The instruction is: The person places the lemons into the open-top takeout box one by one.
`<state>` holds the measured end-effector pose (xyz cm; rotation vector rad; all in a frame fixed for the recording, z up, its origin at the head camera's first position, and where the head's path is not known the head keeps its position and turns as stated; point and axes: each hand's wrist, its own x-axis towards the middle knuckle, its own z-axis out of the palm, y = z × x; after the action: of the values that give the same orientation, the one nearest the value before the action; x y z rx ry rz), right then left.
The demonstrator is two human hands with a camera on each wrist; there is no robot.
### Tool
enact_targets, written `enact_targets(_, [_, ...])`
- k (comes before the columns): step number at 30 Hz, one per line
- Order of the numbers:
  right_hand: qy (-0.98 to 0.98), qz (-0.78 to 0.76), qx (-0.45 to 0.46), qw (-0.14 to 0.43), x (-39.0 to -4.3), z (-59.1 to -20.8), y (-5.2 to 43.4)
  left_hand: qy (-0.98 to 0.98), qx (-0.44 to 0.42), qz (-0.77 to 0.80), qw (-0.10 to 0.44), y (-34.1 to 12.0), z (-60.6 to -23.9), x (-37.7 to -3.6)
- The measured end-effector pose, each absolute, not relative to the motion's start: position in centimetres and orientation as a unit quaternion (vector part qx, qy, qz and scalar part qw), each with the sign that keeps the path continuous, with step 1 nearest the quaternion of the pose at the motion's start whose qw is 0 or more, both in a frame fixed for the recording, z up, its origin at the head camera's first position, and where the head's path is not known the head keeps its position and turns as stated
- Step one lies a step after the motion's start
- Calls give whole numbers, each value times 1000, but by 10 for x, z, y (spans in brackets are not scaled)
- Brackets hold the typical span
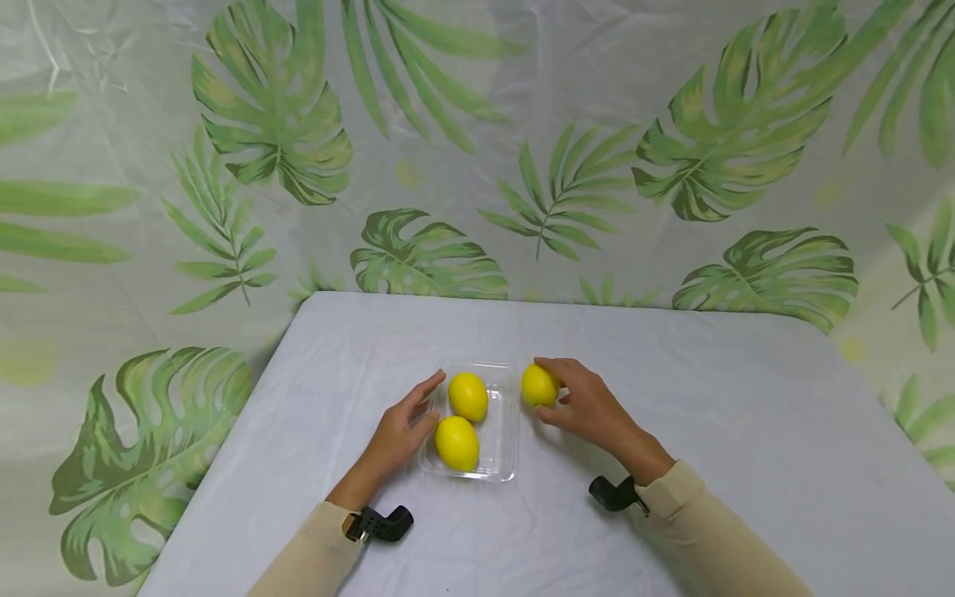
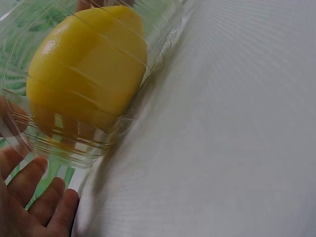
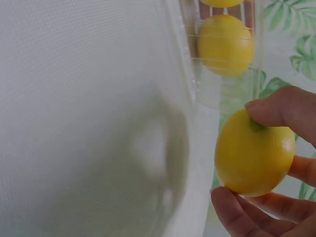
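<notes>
A clear plastic tray [image 1: 501, 452] is seen near the middle of a desk [image 1: 746, 431] covered with a pale grey cloth. Two lemons lie inside the tray: the far lemon [image 1: 467, 396] towards the back and the near lemon [image 1: 457, 443] towards the front, the two just beside each other. The left hand [image 1: 399, 431] is laid against the tray's left side with its fingers [image 1: 427, 391] nearly straight and relaxed; nothing is gripped by it, and in the left wrist view the ribbed wall of the tray [image 2: 89, 148] is seen just above the fingers [image 2: 44, 202], with a lemon [image 2: 86, 66] behind the clear wall. A third lemon [image 1: 540, 385] is held by the right hand [image 1: 589, 406] just to the right of the tray, outside it and close to its far right corner; whether this lemon touches the desk cannot be told. In the right wrist view the third lemon [image 3: 254, 153] is pinched between the thumb above and the curled fingers [image 3: 242, 210] below, and the tray [image 3: 222, 84] with its lemons is seen beyond it. Beige sleeves [image 1: 709, 531] are worn on both arms, and a small black camera mount [image 1: 384, 524] is strapped at each wrist. A curtain printed with green leaves [image 1: 283, 108] hangs behind and beside the desk.
</notes>
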<state>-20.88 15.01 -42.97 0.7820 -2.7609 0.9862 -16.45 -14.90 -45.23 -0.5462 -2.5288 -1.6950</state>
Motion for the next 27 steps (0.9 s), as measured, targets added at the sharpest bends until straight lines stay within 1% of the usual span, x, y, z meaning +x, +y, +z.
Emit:
enact_targets(10, [-905,327,263,61,-204,-422,151,-818,-177,-547,24,-150,-453,-165])
enact_targets(23, [-889,343,291,83,-193,-415,142,-813,-184,-551,25,-150,-453,-164])
enact_targets(27, [-885,348,298,82,-190,-414,139,-815,-184,-549,23,-150,-453,-164])
